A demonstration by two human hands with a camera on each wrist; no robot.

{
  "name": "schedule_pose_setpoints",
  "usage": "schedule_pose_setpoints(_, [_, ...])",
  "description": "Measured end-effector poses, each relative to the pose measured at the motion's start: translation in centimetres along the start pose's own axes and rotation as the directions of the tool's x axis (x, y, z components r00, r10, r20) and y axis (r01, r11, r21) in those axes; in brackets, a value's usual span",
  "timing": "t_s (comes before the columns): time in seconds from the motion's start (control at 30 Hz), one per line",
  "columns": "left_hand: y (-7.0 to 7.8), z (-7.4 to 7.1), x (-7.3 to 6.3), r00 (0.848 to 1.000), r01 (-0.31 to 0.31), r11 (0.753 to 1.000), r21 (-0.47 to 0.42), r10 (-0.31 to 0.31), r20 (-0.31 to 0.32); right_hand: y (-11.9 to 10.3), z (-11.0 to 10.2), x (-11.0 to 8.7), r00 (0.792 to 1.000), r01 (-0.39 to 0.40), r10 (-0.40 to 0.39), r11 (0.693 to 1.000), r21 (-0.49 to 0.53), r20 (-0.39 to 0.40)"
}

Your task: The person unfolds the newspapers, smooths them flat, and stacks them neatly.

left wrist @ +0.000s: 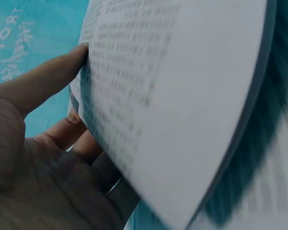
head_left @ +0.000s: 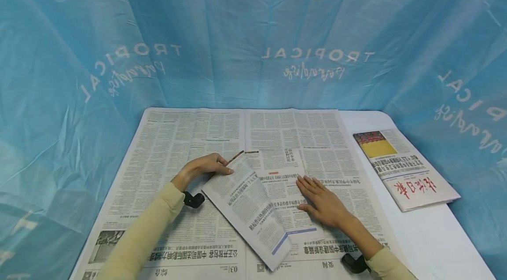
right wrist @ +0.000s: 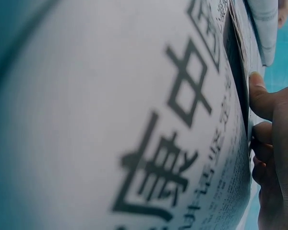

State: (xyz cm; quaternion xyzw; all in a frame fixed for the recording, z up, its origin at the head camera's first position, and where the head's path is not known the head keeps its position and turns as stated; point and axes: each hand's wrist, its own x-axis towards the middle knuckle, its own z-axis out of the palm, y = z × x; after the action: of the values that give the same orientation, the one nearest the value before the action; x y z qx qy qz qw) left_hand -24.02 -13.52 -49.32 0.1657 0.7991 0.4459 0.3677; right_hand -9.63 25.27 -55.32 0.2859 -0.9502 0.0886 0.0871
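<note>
A smaller newspaper [head_left: 279,174] lies on the large spread sheets, its left flap [head_left: 253,214] lifted and slanting across it. My left hand [head_left: 210,164] pinches the flap near its top left corner. In the left wrist view the thumb [left wrist: 62,72] lies on the printed face, with the other fingers behind the paper. With fingers extended, my right hand [head_left: 322,200] rests on the right part of the smaller newspaper. Its thumb [right wrist: 260,93] is seen at the paper's edge in the right wrist view. Thin brown strips show along the top edges of the flap and the page below.
Large newspaper sheets [head_left: 174,139] cover most of the white table [head_left: 431,231]. A folded newspaper [head_left: 408,170] with red characters and a colour picture lies at the right. Blue printed curtains [head_left: 245,16] hang behind and at both sides.
</note>
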Motion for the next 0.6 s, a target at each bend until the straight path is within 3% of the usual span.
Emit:
schedule_pose_setpoints(0.27, [-1.1,-1.8,-2.5,0.982,0.089,0.984,0.154,-0.061,-0.179,0.2,0.1,-0.1,1.000,0.008,-0.008,1.000,0.005,0.001])
schedule_pose_setpoints(0.43, [-1.9,-3.9,-4.2,0.960,0.158,0.976,0.150,-0.117,-0.253,0.5,0.0,-0.1,1.000,0.013,-0.013,1.000,0.003,-0.012])
schedule_pose_setpoints(0.6, [-3.0,-5.1,-5.1,0.953,0.150,0.977,0.153,-0.102,-0.284,0.9,-0.1,-0.3,1.000,0.000,0.000,1.000,0.007,0.006])
